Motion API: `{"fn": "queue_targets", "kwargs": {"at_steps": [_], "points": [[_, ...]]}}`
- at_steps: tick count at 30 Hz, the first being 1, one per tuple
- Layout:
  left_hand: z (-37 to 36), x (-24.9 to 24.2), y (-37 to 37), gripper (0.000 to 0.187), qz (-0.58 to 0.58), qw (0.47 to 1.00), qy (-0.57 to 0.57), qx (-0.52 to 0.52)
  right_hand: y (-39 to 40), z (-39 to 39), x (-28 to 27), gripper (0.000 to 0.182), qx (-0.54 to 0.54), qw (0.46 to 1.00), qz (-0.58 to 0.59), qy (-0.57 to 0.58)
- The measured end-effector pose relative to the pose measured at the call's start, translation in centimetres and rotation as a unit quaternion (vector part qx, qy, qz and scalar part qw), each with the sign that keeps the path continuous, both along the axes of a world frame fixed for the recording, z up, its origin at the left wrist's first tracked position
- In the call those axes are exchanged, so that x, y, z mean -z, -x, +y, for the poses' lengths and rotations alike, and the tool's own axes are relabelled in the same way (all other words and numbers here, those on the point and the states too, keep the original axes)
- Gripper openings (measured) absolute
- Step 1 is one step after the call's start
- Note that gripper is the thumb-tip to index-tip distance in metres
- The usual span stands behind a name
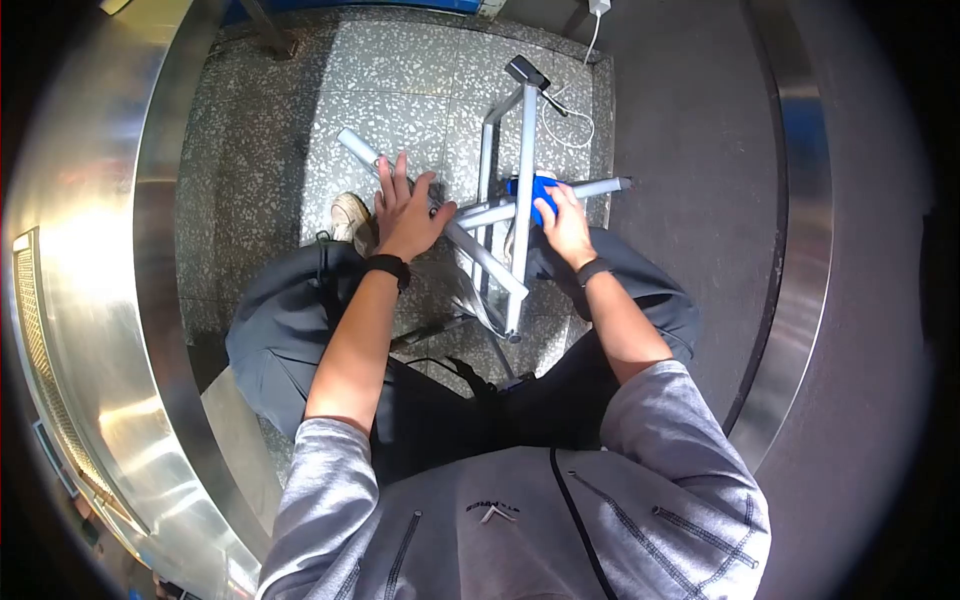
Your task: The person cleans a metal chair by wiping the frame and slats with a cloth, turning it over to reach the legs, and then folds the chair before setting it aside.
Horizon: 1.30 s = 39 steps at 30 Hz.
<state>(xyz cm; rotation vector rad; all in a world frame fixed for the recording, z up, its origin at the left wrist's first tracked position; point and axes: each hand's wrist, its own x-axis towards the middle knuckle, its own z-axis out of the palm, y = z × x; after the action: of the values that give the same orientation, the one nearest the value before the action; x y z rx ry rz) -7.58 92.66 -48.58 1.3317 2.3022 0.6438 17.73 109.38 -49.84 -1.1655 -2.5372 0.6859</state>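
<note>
A frame of silver metal tubes (527, 150) stands on the floor between my legs, with several bars crossing near its middle. My left hand (408, 218) lies over a slanting tube on the left side, its fingers spread and stretched forward. My right hand (568, 228) has its fingers curled round a small blue object (541, 194) with a whitish part at the top. That object is against the crossing bars, and its exact kind is hidden by the fingers. A black end piece (527, 72) lies at the far end of the frame.
Speckled floor tiles (390, 70) spread beneath the frame. A white cable (592, 130) runs up to a white plug (599, 6) at the back. Shiny metal panels (165, 400) rise on the left, and a dark grey surface (690, 200) borders the right. My shoe (347, 218) is behind my left hand.
</note>
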Motion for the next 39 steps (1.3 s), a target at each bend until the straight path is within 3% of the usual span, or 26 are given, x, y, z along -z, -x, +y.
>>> {"fn": "queue_targets", "kwargs": {"at_steps": [2,5,8,9,12,14,18,22,26,30,32,35,37,39], "points": [[0.0,-0.6,0.0,0.059,-0.011,1.000,0.012,-0.001,-0.6,1.5,-0.5,0.032,0.011,1.000,-0.008,-0.008],[0.0,-0.7,-0.2,0.058,-0.013,1.000,0.018,-0.005,-4.3,5.8,1.0,0.034,0.127,0.982,-0.083,-0.110],[0.3,-0.4,-0.1,0.058,-0.010,1.000,0.011,-0.010,-5.5,7.6,-1.4,0.035,0.182,0.963,-0.180,-0.079],[0.4,-0.2,-0.2,0.058,-0.009,1.000,0.007,-0.010,-5.8,8.0,-0.4,0.036,0.163,0.967,-0.172,-0.094],[0.5,-0.4,-0.2,0.059,-0.016,1.000,0.008,-0.014,-4.1,5.9,2.0,0.036,0.259,0.955,-0.092,-0.112],[0.8,-0.9,-0.1,0.059,-0.011,1.000,0.015,-0.009,-2.8,3.2,3.2,0.035,0.188,0.970,-0.028,-0.151],[1.0,0.0,-0.3,0.059,0.006,1.000,-0.010,-0.004,1.0,-3.1,0.8,0.030,0.106,0.991,0.075,-0.032],[0.8,-0.1,-0.1,0.059,-0.006,1.000,-0.005,0.002,-0.1,-0.6,-1.7,0.031,0.034,0.999,0.011,-0.024],[0.8,-0.7,-0.2,0.058,-0.016,1.000,0.008,-0.001,-4.2,3.9,1.7,0.029,0.149,0.977,0.009,-0.154],[0.6,-0.7,-0.3,0.057,-0.021,1.000,-0.005,-0.010,-3.8,6.3,-0.5,0.032,0.277,0.958,-0.074,-0.013],[0.7,0.0,-0.3,0.057,-0.010,0.999,-0.035,-0.014,-0.9,6.0,-3.1,0.034,0.343,0.934,-0.017,0.096],[0.4,0.4,-0.1,0.056,-0.010,0.999,-0.038,-0.005,4.4,1.4,-5.1,0.034,0.140,0.985,0.097,-0.041],[0.2,1.1,-0.1,0.051,-0.001,0.999,-0.054,-0.001,7.5,-2.1,-6.1,0.026,-0.046,0.995,0.079,-0.027],[0.4,2.1,-0.3,0.048,0.001,0.998,-0.054,-0.013,8.6,-4.8,-4.4,0.022,-0.162,0.985,-0.057,0.012]]}}
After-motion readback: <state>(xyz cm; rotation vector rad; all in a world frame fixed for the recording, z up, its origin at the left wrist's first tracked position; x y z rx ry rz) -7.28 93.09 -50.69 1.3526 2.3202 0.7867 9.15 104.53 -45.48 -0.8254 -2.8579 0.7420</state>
